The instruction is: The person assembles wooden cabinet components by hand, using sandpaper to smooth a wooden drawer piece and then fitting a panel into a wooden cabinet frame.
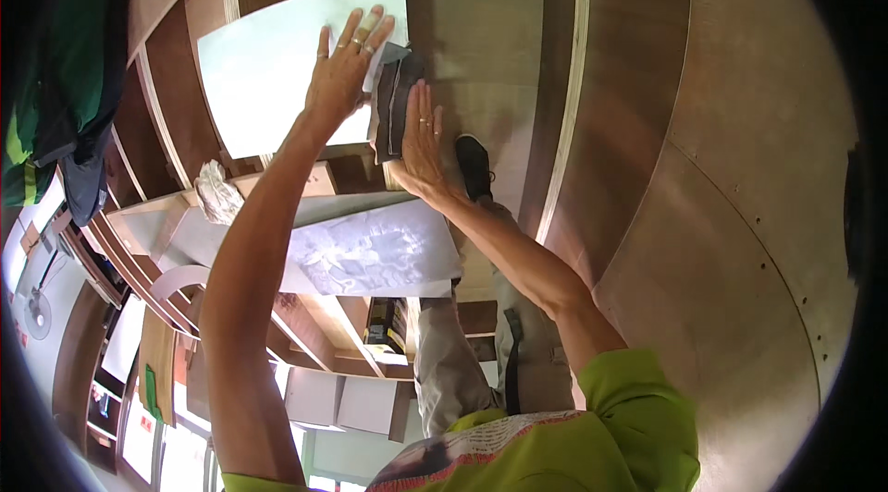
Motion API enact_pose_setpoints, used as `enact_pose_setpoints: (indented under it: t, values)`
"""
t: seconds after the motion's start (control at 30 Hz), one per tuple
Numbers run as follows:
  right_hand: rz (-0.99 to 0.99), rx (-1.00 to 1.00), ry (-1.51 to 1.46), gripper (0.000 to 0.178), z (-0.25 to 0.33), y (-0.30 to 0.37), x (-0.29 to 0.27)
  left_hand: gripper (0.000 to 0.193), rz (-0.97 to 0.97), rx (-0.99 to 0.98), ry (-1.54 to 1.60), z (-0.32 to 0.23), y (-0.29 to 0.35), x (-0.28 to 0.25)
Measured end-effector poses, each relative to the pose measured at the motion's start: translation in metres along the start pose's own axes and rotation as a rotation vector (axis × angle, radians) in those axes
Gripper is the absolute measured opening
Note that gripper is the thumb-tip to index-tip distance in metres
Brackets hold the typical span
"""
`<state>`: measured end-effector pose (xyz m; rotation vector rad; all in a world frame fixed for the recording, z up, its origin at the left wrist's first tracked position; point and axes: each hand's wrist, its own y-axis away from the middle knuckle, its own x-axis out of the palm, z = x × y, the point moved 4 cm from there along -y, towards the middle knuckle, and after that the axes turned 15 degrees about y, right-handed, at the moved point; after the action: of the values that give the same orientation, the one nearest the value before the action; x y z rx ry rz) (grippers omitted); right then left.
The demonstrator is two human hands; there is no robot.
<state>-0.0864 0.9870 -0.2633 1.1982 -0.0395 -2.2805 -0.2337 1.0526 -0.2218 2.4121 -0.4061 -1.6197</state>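
My left hand [344, 74] lies flat with fingers spread on a bright white panel [268, 76]. A ring and a pale wrap show on its fingers. My right hand [422, 145] presses straight fingers along the right side of a dark grey folded strip [396, 104] with a pale worn crease, which looks like sandpaper. This strip stands against the panel's right edge, close to the left hand's fingertips. The right thumb is mostly hidden by the strip.
Wooden framing [562, 85] with open compartments surrounds the work. A pale patterned sheet [375, 252] lies nearer me, with a crumpled whitish cloth [218, 193] to its left. My shoe [474, 166] is inside the frame. A dark green bag [79, 57] hangs far left.
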Motion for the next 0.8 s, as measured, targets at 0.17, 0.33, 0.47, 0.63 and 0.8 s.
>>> enact_pose_setpoints:
  t: [0.17,0.33,0.47,0.63,0.8]
  values:
    - [-0.151,-0.004,-0.032,0.106,0.013,-0.123,-0.039,0.116,0.389,-0.186,0.021,0.003,-0.007,0.001]
    - [0.047,-0.005,0.03,0.105,0.005,-0.007,-0.009,0.124,0.045,-0.017,-0.114,-0.001,0.0,0.0]
    - [0.036,0.065,-0.015,0.106,0.009,-0.046,-0.016,0.107,0.211,-0.133,-0.018,-0.001,-0.003,-0.008]
    - [-0.121,-0.046,0.07,0.108,0.015,-0.126,-0.039,0.103,0.28,-0.151,-0.074,-0.003,-0.007,-0.007]
    - [0.054,0.034,0.05,0.102,0.008,0.002,-0.007,0.102,0.037,0.003,-0.057,-0.001,-0.002,-0.003]
